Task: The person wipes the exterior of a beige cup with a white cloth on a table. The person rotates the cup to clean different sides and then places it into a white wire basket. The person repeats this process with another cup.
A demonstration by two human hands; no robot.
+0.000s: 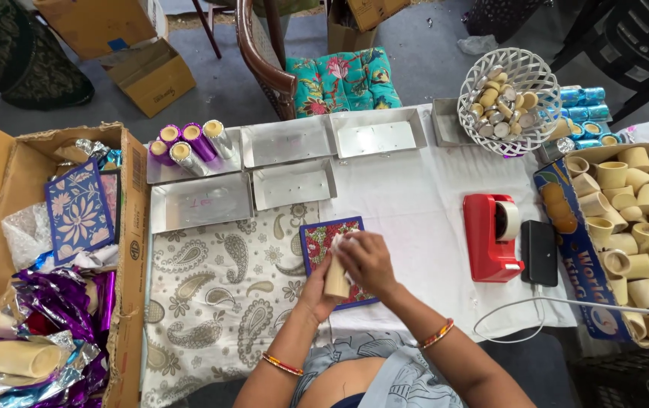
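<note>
My left hand (315, 291) grips a small beige cylinder (336, 278) from below and holds it upright. My right hand (368, 261) closes over its top, pressing a bit of white material against it. Both hands hover above a patterned red and blue square board (318, 240) lying on the white table cloth. A paisley cloth (218, 295) lies just to the left of the hands.
Several silver trays (291, 184) sit further back, one holding purple and silver wrapped rolls (188, 145). A red tape dispenser (490, 236) and black phone (539, 251) lie right. A box of beige cylinders (634, 227), a white basket (507, 98) and a left carton (134, 249) of foil surround the table.
</note>
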